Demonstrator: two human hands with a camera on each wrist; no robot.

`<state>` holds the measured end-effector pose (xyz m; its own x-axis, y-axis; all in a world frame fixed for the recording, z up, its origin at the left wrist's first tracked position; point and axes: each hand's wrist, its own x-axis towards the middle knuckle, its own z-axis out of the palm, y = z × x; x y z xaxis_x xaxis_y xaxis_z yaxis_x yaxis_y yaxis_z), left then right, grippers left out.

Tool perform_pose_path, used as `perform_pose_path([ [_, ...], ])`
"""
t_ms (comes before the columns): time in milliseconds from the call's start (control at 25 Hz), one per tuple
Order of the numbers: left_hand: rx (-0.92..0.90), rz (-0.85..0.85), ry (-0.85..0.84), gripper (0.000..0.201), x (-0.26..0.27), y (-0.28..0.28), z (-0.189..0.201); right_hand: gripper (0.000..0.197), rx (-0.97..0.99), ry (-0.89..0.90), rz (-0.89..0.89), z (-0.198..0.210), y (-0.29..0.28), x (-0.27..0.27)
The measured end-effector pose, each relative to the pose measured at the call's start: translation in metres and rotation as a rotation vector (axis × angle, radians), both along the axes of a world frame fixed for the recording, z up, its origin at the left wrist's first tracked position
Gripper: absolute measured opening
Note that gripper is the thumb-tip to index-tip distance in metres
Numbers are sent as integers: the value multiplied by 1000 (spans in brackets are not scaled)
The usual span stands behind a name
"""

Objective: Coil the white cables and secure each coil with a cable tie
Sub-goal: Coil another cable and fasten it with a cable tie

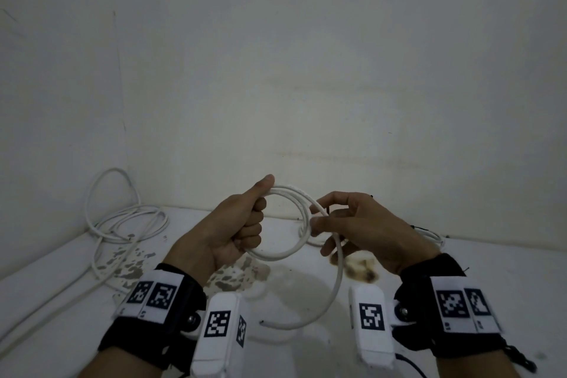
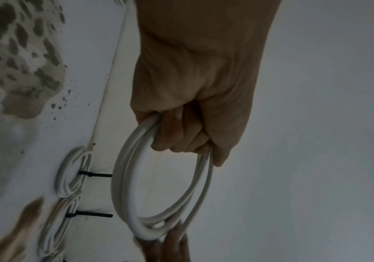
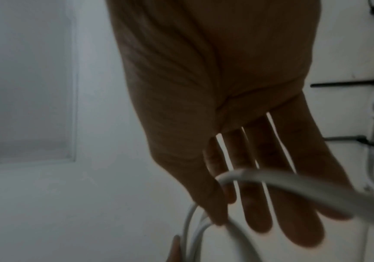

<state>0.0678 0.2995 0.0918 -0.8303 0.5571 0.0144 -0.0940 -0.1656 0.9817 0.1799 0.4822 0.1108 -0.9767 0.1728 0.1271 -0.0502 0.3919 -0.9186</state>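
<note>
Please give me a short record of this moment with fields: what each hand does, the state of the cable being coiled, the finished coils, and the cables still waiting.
left hand: grips the white coil in a fist, thumb up
right hand: pinches the cable at the coil's right side
free tail: hangs down, end above the surface, not yet wound
cable tie on this coil: none visible
finished coils: by the wall, with black cable ties
loose cables: left corner, uncoiled
</note>
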Motion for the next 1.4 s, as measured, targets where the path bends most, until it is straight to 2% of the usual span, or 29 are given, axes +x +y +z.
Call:
perform_pose_path([
  [80,22,17,-12,55,-2,-4,1,15,164,-94,-20,0,9,3],
  [160,37,16,-30,54,-4,-5,0,25,341,-195,-89,-3,16,4],
  [240,49,-1,-58,54,-3,-3,-2,29,430,-116,-274,-11,16,-2],
  [280,55,-17,-74,53,-1,-1,-3,30,381,-1,-373,-17,15,-8],
  [360,67,-46,-104,53,5,7,-5,31,84,182,-464,-28,7,-22],
  [400,63,-45,-107,53,9,11,-6,33,-120,193,-437,-32,0,-28],
  [520,6,31,-48,52,14,21,-10,39,-628,83,-331,-33,-20,-33],
  [600,17,98,-29,51,12,23,-14,41,-761,50,-293,-29,-25,-33],
  [720,64,171,-41,51,8,21,-16,40,-630,10,-156,-25,-30,-31],
  [840,54,168,-27,53,5,18,-14,17,-494,-13,-88,-23,-37,-30],
  [920,28,144,-6,55,4,15,-12,9,-534,-57,-120,-22,-35,-30],
  [1040,2,106,-9,58,1,13,-11,16,-623,-103,-62,-20,-31,-29],
  [1080,0,105,-13,58,-1,13,-11,16,-543,-90,-55,-21,-31,-30],
  [1160,13,114,-26,57,-6,12,-12,15,-250,-36,-102,-21,-35,-30],
  [1280,92,100,-98,60,-14,8,-14,41,118,-2,-204,-21,-34,-25],
  [1320,131,104,-130,61,-17,6,-14,43,143,5,-213,-20,-31,-21],
  [1400,203,156,-168,59,-24,1,-13,38,28,11,-163,-14,-22,-13],
])
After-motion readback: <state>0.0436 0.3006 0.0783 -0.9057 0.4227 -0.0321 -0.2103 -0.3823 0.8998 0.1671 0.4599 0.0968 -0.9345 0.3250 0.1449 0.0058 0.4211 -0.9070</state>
